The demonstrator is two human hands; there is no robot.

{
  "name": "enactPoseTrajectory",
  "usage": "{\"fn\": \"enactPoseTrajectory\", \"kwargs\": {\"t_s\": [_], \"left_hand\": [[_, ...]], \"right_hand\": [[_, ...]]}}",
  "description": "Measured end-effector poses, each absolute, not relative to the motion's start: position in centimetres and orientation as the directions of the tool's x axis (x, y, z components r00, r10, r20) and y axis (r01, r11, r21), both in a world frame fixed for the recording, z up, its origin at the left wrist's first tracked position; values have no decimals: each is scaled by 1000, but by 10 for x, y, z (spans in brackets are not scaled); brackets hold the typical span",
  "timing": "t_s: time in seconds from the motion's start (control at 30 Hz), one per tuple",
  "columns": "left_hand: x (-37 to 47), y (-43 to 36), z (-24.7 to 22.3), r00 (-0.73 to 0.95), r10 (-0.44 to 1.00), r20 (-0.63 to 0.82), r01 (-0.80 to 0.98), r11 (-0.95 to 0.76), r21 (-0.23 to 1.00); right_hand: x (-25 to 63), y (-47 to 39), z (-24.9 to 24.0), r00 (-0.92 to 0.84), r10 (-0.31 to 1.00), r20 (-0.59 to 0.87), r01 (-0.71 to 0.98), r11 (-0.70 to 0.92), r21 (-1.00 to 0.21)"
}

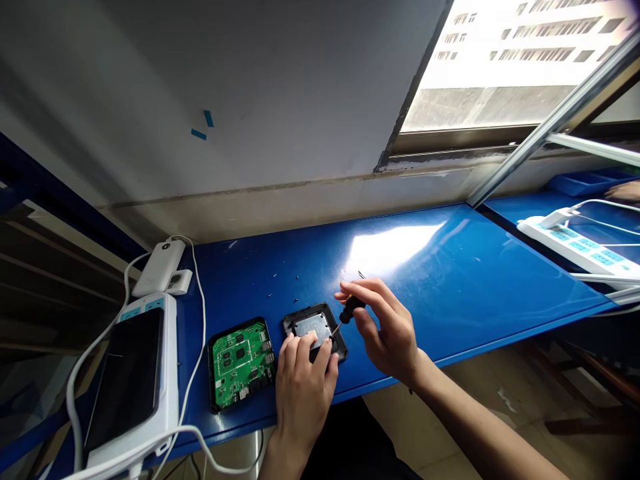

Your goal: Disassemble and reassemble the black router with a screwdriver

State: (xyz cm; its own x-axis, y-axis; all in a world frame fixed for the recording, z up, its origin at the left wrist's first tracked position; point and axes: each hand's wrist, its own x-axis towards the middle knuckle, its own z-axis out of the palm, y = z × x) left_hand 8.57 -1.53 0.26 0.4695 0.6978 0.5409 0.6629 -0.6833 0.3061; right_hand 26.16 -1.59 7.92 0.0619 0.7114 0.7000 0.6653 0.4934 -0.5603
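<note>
A black plastic housing (341, 341) with a silvery metal plate (306, 325) inside lies near the table's front edge. My left hand (306, 373) rests over its near side, fingers spread and pressing on it. In my right hand (387, 327) is a screwdriver (352, 307) with a black and yellow handle, held tilted. Its tip meets the right side of the housing; whether it sits in a screw is too small to tell. Left of my left hand lies a green circuit board (241, 363) in a black casing.
Several small screws (297, 300) lie beyond the housing on the blue table (425, 300). A phone (127, 373) rests on a white power strip at the left, beside a white power bank (160, 267) and cables. Far right, another person's hand (624, 192) is near a blue tray (585, 183).
</note>
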Motion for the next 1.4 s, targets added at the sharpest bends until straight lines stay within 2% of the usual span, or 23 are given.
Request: {"fn": "enactPoseTrajectory", "kwargs": {"t_s": [0.1, 0.27, 0.43, 0.63, 1.0, 1.23, 1.4], "left_hand": [[85, -16, 3, 472, 698, 538, 661, -684, 308], [85, -15, 5, 475, 696, 538, 656, -688, 311], [85, -15, 4, 471, 698, 539, 661, -684, 308], [86, -15, 4, 474, 697, 539, 657, -687, 310], [85, -16, 4, 468, 705, 532, 658, -681, 323], [86, -16, 6, 470, 700, 537, 649, -687, 327], [86, -16, 7, 465, 699, 543, 651, -686, 325]], "right_hand": [[263, -20, 82, 42, 731, 681, 641, 503, -580], [262, -20, 87, 37, 699, 714, 706, 487, -514], [264, -14, 84, 69, 678, 732, 718, 475, -508], [267, -18, 84, 44, 763, 644, 632, 479, -610], [267, -17, 85, 34, 655, 754, 710, 516, -480], [267, -26, 87, -17, 746, 666, 657, 510, -555], [266, -23, 86, 3, 693, 721, 704, 511, -494]]}}
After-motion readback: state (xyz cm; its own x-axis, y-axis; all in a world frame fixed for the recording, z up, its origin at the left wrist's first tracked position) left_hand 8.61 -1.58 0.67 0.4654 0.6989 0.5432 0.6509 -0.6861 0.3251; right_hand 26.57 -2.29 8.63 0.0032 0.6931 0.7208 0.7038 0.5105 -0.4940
